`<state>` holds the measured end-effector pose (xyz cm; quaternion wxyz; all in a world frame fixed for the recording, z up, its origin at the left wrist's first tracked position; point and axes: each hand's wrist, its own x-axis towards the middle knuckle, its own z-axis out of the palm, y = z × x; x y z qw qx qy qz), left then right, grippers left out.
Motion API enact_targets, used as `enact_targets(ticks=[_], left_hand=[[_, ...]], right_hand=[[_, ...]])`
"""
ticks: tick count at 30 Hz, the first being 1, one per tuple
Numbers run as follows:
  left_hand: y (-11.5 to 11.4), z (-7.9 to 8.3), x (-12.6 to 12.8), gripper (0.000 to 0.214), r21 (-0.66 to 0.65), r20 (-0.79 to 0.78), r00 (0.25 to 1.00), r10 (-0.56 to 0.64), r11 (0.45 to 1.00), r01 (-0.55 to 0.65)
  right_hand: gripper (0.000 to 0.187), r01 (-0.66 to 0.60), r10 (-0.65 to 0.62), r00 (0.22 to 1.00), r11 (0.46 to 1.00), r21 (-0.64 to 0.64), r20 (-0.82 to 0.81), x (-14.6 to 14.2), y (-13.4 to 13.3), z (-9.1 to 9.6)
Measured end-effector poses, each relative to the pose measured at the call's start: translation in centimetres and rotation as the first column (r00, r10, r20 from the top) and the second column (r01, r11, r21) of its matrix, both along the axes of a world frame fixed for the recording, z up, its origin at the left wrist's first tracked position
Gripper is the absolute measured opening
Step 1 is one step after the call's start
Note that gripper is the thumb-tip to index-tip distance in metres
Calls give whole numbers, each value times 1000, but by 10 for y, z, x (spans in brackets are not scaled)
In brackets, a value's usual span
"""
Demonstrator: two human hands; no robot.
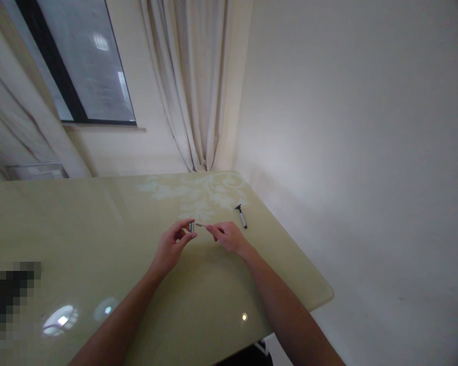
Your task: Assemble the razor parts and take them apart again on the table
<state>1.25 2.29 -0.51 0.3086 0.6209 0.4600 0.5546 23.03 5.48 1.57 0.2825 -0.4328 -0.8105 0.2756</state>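
Note:
Between the thumb and fingertips of my left hand (173, 241) is a small flat cartridge (192, 226) with a teal strip and pale edges; it looks like a razor blade cartridge. My right hand (227, 236) pinches a thin, light-coloured stick-like tool (200, 224). Its tip points left, close to the cartridge; whether the two touch, I cannot tell. The tool's far end is hidden in my right fingers. Beyond my right hand, a razor (242, 217) with a dark head and grey handle lies on the table (156, 203).
The glossy table has a pale floral pattern (198, 190) at its far corner. A white wall (347, 152) runs along the right edge. Curtains (198, 76) and a window (87, 61) are behind. A blurred dark object (5, 292) is at the left.

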Motion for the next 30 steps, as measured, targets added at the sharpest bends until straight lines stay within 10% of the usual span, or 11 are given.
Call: enact_targets(ticks=[30], left_hand=[[-1,4,-1,39,19,-8,999,32,999,-32]], right_hand=[[69,34,-34,999,998,54,-2,0,0,-1]])
